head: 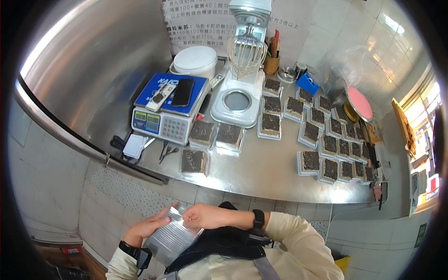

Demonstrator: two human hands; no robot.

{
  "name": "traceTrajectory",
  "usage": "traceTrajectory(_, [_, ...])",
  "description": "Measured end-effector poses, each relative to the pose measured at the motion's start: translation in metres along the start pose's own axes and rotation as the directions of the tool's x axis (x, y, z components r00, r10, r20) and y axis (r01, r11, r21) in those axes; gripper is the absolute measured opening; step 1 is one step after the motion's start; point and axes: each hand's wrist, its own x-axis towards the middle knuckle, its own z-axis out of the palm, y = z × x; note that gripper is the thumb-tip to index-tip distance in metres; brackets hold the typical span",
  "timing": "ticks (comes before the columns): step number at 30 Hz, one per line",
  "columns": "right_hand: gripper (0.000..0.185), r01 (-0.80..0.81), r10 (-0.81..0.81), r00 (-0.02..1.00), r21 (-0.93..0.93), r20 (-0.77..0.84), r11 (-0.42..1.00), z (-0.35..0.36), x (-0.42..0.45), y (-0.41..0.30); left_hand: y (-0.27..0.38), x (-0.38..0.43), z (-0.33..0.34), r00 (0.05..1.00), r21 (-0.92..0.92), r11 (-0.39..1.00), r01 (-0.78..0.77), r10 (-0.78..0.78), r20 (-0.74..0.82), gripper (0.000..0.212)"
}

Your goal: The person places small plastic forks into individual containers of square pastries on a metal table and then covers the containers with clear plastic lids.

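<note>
A stack of clear plastic lids or boxes (pixel 176 234) lies against my dark apron, below the counter's front edge. My left hand (pixel 150 224) grips the stack from its left side. At its upper end is my right hand (pixel 203 215), fingers curled on the plastic; whether they grip one piece cannot be told. On the steel counter, three square cakes with dark crumb tops stand at the left, the nearest one (pixel 194 161) close to the edge. Several more such cakes (pixel 310 161) stand in rows on the right, on pale trays.
A blue-topped scale (pixel 145 120) carries a phone (pixel 183 92) and a remote control (pixel 161 97). Behind stand a stand mixer (pixel 238 105) with a whisk (pixel 246 52) and a white bucket (pixel 195 61). Black forks (pixel 168 152) lie beside a small white box (pixel 135 146). A blue tape dispenser (pixel 308 84) is farther back.
</note>
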Motion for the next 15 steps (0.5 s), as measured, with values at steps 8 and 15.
traceTrajectory(8, [0.018, 0.414, -0.225, 0.901, 0.576, -0.372, 0.705, -0.089, -0.067, -0.014, -0.027, 0.001, -0.016, 0.998, -0.097, 0.994, -0.057, 0.056, -0.018, 0.072])
traceTrajectory(15, [0.04, -0.028, 0.026, 1.0, 0.597, 0.012, 0.802, -0.025, -0.041, -0.036, -0.003, 0.018, -0.016, 0.99, -0.017, 1.0, 0.014, -0.012, 0.141, 0.072])
